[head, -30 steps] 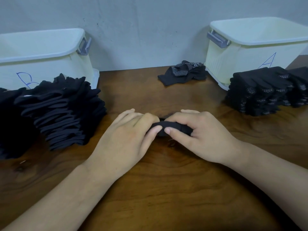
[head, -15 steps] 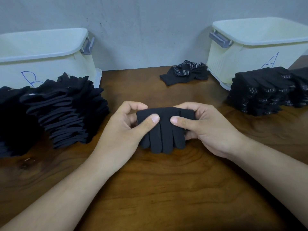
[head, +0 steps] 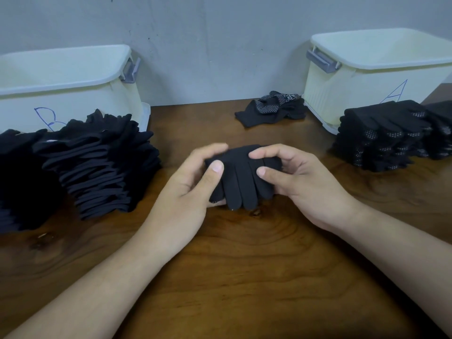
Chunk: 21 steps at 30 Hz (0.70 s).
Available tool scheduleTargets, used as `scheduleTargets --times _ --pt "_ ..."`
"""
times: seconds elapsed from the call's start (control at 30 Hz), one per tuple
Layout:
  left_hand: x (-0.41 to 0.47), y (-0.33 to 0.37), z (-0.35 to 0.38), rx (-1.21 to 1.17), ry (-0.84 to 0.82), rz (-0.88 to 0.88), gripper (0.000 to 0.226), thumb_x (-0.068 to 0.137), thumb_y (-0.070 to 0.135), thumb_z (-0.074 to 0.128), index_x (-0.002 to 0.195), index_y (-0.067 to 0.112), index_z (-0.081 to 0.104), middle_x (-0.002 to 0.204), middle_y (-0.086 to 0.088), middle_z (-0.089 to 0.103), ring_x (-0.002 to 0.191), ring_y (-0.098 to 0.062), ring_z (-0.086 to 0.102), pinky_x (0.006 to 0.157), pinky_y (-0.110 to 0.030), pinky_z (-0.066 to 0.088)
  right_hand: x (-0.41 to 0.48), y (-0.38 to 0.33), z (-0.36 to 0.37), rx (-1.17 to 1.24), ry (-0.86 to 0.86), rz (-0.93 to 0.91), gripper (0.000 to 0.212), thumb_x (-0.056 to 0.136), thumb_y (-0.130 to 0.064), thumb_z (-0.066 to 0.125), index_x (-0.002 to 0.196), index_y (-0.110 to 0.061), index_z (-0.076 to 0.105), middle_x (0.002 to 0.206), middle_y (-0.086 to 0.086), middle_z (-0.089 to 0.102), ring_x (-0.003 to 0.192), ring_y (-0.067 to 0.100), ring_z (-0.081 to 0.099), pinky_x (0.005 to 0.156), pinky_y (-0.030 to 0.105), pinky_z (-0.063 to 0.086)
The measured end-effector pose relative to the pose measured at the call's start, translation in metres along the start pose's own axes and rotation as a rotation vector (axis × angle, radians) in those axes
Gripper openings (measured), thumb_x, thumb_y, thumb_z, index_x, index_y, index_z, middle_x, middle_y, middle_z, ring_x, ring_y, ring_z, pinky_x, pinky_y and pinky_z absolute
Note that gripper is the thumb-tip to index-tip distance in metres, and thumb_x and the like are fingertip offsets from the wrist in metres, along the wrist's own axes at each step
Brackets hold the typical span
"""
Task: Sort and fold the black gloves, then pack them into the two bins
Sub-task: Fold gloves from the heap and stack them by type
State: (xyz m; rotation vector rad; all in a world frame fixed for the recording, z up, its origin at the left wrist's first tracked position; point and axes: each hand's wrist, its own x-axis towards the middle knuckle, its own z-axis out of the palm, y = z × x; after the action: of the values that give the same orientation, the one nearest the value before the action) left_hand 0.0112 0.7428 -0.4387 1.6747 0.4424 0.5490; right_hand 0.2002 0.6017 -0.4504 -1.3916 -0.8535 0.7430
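- We hold the folded black knit glove [head: 241,182] between both hands just above the brown wooden table [head: 244,277]. Its fingers hang down below the grip, with the tips near the wood.
- Our left hand [head: 188,192] pinches one end of the folded top edge, thumb on the near face and fingers curled over the back. Our right hand [head: 305,189] pinches the other end the same way.
- The cloth looks soft, light and limp. We judge it will sag and fall open wherever it is not pinched, so the hold belongs on the fold line, catching both layers, not on the dangling fingers.
- Knit should not slip much against skin. A few pale specks at the lower fingertips hint at a dotted palm, but we cannot tell for sure.
- Left of the grip stands a tall stack of plain black folded gloves [head: 105,165], in front of the cream plastic bin marked B [head: 73,94].
- Right of the grip sits a stack of black gloves with white dots [head: 381,140], in front of the cream plastic bin marked A [head: 367,77].
- Beyond the grip, towards the right, lies a loose heap of dotted black gloves [head: 271,108], unfolded.
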Motion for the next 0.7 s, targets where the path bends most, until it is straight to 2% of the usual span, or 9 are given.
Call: scheduleTargets --times 0.07,0.13,0.27,0.37,0.47,0.6,0.7 --pt "-0.001 0.0 0.004 0.032 -0.041 -0.019 0.033 0.11 0.029 0.053 0.141 0.038 0.062 0.131 0.017 0.07 0.122 -0.007 0.068 0.091 -0.03 0.063 0.001 -0.003 -0.003 0.017 0.034 0.025 0.026 0.104 0.001 0.062 0.124 -0.011 0.073 0.127 0.009 0.075 0.118 0.03 0.073 0.092 0.048 0.064" --pt "0.0 0.0 0.008 0.061 -0.017 -0.028 0.035 0.109 0.025 0.056 0.142 0.036 0.061 0.13 0.019 0.069 0.122 -0.006 0.068 0.089 -0.029 0.063 0.0 -0.009 -0.005 0.039 0.03 0.052 0.024 0.105 -0.003 0.062 0.124 -0.012 0.074 0.126 0.009 0.076 0.117 0.032 0.073 0.094 0.048 0.064" --pt "0.007 0.01 0.024 0.068 0.062 0.008 0.037 0.109 0.019 0.057 0.142 0.036 0.063 0.131 0.015 0.07 0.121 -0.01 0.069 0.091 -0.036 0.064 -0.005 -0.029 -0.014 0.023 0.058 0.03 0.027 0.097 -0.001 0.073 0.119 -0.015 0.078 0.115 0.002 0.079 0.109 0.026 0.077 0.093 0.046 0.065" --pt "0.018 0.023 0.048 0.056 0.059 0.045 0.041 0.108 0.018 0.059 0.145 0.035 0.059 0.131 0.015 0.071 0.119 -0.012 0.07 0.092 -0.038 0.064 -0.006 -0.038 -0.034 -0.008 0.161 -0.046 0.028 0.09 -0.001 0.081 0.112 -0.018 0.082 0.112 0.007 0.08 0.106 0.032 0.077 0.098 0.05 0.062" --pt "0.04 0.043 0.09 0.001 0.038 0.085 0.039 0.109 0.022 0.057 0.146 0.032 0.057 0.131 0.011 0.07 0.116 -0.017 0.073 0.088 -0.039 0.065 -0.01 -0.049 -0.072 0.055 0.32 -0.12 0.024 0.09 0.0 0.08 0.11 -0.015 0.082 0.106 0.015 0.081 0.107 0.036 0.076 0.103 0.053 0.059" --pt "0.075 0.069 0.157 -0.09 -0.003 0.135 0.03 0.112 0.029 0.051 0.141 0.028 0.062 0.129 0.005 0.071 0.116 -0.021 0.073 0.087 -0.042 0.065 -0.021 -0.065 -0.133 0.097 0.484 -0.189 0.022 0.096 -0.004 0.076 0.113 -0.015 0.081 0.11 0.01 0.081 0.108 0.028 0.077 0.102 0.052 0.06" --pt "0.102 0.085 0.204 -0.07 -0.092 0.141 0.034 0.112 0.042 0.045 0.137 0.031 0.066 0.133 0.0 0.069 0.115 -0.021 0.072 0.086 -0.045 0.065 -0.031 -0.07 -0.181 0.103 0.601 -0.205 0.021 0.1 -0.005 0.071 0.114 -0.016 0.081 0.112 0.008 0.08 0.106 0.025 0.077 0.09 0.044 0.063"
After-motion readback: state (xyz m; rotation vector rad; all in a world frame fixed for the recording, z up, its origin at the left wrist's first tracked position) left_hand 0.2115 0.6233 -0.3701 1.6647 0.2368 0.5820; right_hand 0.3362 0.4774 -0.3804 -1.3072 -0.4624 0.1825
